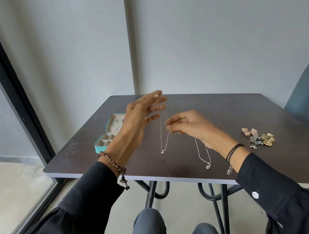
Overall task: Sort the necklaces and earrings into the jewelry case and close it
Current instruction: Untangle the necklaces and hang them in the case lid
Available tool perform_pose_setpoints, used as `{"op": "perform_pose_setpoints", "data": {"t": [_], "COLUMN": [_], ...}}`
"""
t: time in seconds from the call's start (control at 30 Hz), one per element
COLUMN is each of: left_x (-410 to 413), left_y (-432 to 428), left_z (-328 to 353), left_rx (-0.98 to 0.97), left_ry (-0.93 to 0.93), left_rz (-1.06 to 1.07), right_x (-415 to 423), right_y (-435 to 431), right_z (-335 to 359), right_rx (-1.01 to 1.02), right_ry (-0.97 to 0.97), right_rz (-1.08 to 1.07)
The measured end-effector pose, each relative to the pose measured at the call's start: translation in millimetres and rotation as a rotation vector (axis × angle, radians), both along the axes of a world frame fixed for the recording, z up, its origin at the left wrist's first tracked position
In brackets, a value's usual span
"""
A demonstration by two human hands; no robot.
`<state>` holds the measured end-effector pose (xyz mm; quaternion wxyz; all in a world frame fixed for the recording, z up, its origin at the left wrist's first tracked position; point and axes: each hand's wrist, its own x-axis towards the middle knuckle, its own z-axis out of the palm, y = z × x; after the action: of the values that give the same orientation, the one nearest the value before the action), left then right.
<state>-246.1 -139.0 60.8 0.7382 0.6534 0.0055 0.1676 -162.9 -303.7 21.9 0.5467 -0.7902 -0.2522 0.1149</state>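
In the head view, the left grip (139, 117) pinched the top end of a thin silver necklace (162, 135) between thumb and forefinger, with its other fingers spread. The right grip (190, 125) pinched the same chain lower down, and the pendant hung low over the desk (228, 110). The teal jewelry case (99, 147) lay open near the desk's left edge. A 2nd necklace (202, 155) lay near the front edge, and the earrings (257, 137) were heaped toward the right edge.
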Motion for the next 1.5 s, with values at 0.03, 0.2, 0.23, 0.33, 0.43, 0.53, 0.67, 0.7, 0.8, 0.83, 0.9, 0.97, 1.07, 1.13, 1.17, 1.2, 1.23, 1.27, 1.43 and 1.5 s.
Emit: {"op": "perform_pose_setpoints", "data": {"t": [0.03,0.2,0.23,0.33,0.43,0.53,0.67,0.7,0.8,0.83,0.9,0.97,1.07,1.13,1.17,1.2,1.23,1.27,1.43,1.5], "left_x": [-1,-1,-1,1,3,4,3,3,3,2,2,4,6,5,4,4,4,4,10,12], "left_y": [1,5,6,8,8,6,0,0,-1,-2,-4,-5,-6,-8,-8,-9,-9,-10,-9,-9], "left_z": [1,0,-2,-9,-17,-24,-26,-25,-24,-24,-24,-25,-26,-26,-26,-26,-26,-26,-27,-28], "left_rx": [0.000,0.023,0.039,0.098,0.128,0.154,0.230,0.264,0.353,0.358,0.335,0.301,0.278,0.268,0.264,0.257,0.247,0.230,0.089,0.059], "left_ry": [-0.010,-0.026,-0.022,0.009,0.036,0.053,0.070,0.078,0.118,0.126,0.131,0.142,0.149,0.142,0.142,0.144,0.146,0.148,0.191,0.187], "left_rz": [0.004,0.048,0.057,0.055,0.026,0.020,0.033,0.025,-0.042,-0.060,-0.081,-0.091,-0.105,-0.111,-0.113,-0.115,-0.120,-0.127,-0.172,-0.191], "right_x": [-1,-6,-7,-9,-10,-9,-3,-1,2,2,2,2,2,1,1,1,1,1,-2,-3], "right_y": [0,0,0,0,0,0,-1,-2,-4,-5,-6,-6,-5,-4,-4,-4,-4,-4,-7,-11], "right_z": [-2,-9,-9,-5,5,15,23,24,25,25,24,23,20,18,17,16,15,14,12,9], "right_rx": [-0.001,0.018,0.020,0.031,0.049,0.063,0.079,0.079,0.082,0.091,0.107,0.097,0.085,0.124,0.151,0.178,0.203,0.224,0.337,0.393], "right_ry": [0.007,0.023,0.016,-0.014,-0.055,-0.096,-0.123,-0.126,-0.134,-0.135,-0.143,-0.140,-0.073,-0.012,0.016,0.041,0.064,0.084,0.183,0.221], "right_rz": [0.004,0.000,0.004,0.035,0.087,0.106,0.084,0.072,0.034,0.024,0.010,-0.001,0.008,0.025,0.029,0.032,0.035,0.038,0.082,0.105]}}
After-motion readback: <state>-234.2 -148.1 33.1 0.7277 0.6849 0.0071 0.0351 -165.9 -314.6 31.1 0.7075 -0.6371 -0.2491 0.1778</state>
